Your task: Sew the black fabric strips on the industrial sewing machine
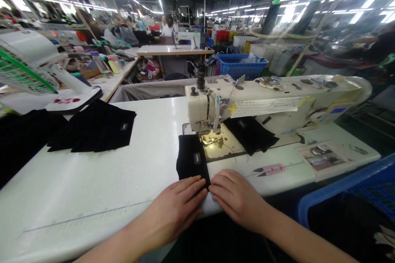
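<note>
A black fabric piece with a small dark label lies on the white sewing table, its far end beside the sewing machine's lit presser foot. My left hand rests over the near end of this piece, fingers together and closed on it. From the other side, my right hand has its fingertips closed at the piece's lower right edge; the thumb is mostly hidden. Under the machine arm lies another labelled black piece. Pink-handled thread snips sit to the right of my right hand.
Black labelled pieces are stacked on the left, near a white fan. The cream sewing machine spans the right side. A blue basket with dark cloth stands at the lower right. A printed ruler line marks the tabletop.
</note>
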{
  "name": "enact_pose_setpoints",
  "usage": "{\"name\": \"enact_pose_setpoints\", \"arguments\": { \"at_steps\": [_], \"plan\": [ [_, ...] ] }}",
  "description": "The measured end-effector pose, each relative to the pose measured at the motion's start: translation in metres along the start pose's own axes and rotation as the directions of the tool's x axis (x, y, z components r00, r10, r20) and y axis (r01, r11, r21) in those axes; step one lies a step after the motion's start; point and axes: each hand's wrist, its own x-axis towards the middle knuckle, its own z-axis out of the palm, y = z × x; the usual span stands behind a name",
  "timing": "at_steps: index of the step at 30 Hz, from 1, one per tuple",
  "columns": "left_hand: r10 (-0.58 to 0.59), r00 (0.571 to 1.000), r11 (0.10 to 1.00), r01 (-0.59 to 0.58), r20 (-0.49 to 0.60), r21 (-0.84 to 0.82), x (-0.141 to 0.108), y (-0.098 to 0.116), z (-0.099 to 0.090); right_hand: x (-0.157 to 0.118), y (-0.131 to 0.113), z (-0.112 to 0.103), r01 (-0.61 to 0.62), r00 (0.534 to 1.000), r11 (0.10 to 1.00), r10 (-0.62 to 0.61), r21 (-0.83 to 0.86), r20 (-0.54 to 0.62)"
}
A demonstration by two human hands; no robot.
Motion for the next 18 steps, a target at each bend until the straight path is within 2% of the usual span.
{"name": "enact_pose_setpoints", "arguments": {
  "at_steps": [18],
  "plan": [
    [-0.018,1.0,0.998,0.017,-0.006,-0.053,0.014,-0.028,-0.006,0.019,0.022,0.001,-0.013,0.999,0.998,0.011,-0.066,-0.032]
  ]
}}
